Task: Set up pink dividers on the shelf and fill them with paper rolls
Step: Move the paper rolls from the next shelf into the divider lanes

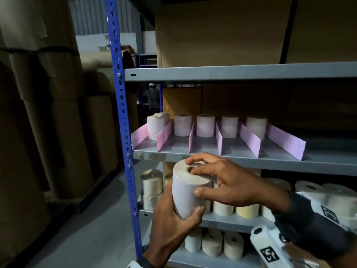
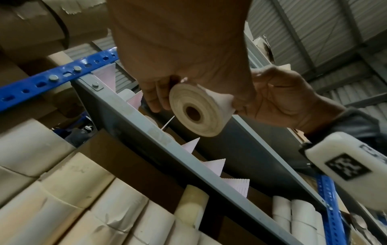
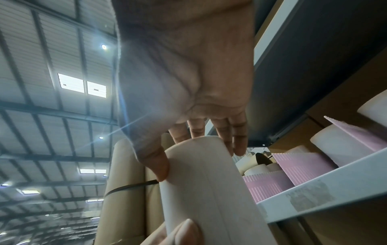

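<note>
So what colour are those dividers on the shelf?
Pink; the dividers on the grey shelf show best in the head view.

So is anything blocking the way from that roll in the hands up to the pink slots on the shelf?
Nothing visible does. The white paper roll, gripped by the left hand and right hand, sits just below the grey metal shelf. The pink divider lanes are open at the front, with rolls only at the back.

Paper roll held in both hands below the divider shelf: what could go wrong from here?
1. The pink dividers are thin and upright; lifting the paper roll in could knock one askew.
2. The left hand holds only the roll's lower end and the right hand its top rim, so it may slip when the grip shifts.
</note>
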`<state>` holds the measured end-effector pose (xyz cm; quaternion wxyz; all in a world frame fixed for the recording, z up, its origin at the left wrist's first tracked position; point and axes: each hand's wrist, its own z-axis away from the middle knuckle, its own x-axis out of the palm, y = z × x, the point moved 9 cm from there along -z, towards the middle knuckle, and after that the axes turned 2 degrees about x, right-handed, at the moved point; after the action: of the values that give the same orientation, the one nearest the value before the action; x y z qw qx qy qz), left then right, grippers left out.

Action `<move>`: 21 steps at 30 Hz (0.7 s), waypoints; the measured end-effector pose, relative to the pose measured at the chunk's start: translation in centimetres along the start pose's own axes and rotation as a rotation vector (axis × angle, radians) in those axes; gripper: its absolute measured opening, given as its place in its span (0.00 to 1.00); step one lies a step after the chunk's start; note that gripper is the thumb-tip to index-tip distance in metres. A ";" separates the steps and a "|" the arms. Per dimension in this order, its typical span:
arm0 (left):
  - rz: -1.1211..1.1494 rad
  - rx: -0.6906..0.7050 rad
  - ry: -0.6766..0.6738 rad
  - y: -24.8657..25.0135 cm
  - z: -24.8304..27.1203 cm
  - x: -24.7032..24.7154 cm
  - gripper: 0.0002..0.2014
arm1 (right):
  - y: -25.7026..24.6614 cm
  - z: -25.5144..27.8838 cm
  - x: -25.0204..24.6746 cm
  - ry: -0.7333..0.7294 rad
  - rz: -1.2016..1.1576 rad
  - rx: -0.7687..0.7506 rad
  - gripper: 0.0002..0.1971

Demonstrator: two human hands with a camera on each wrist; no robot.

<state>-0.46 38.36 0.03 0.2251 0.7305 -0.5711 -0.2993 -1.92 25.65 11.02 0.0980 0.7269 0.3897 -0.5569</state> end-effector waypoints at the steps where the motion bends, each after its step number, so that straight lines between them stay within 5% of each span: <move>1: -0.018 -0.005 0.011 -0.6 -0.1 -0.6 0.43 | -0.1 -0.9 0.3 0.004 0.006 0.012 0.22; 6: -0.281 0.184 0.176 -0.4 -0.1 -3.3 0.36 | 0.0 -5.7 0.5 0.089 0.008 0.078 0.22; 10: -0.480 0.321 0.014 -0.2 0.0 -1.2 0.37 | 0.7 -9.4 -0.2 0.130 0.078 0.120 0.25; 14: -0.622 0.200 -0.161 -2.8 -1.9 0.6 0.48 | 1.9 -11.9 -0.1 0.123 0.158 0.159 0.26; 21: -0.623 0.119 -0.186 -5.3 -5.8 1.5 0.45 | 5.3 -15.5 -0.5 0.111 0.243 0.247 0.24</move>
<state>7.51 38.15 0.41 0.0263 0.8514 -0.3548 -0.3854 12.96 30.78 15.47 0.0529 0.8048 0.2324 -0.5436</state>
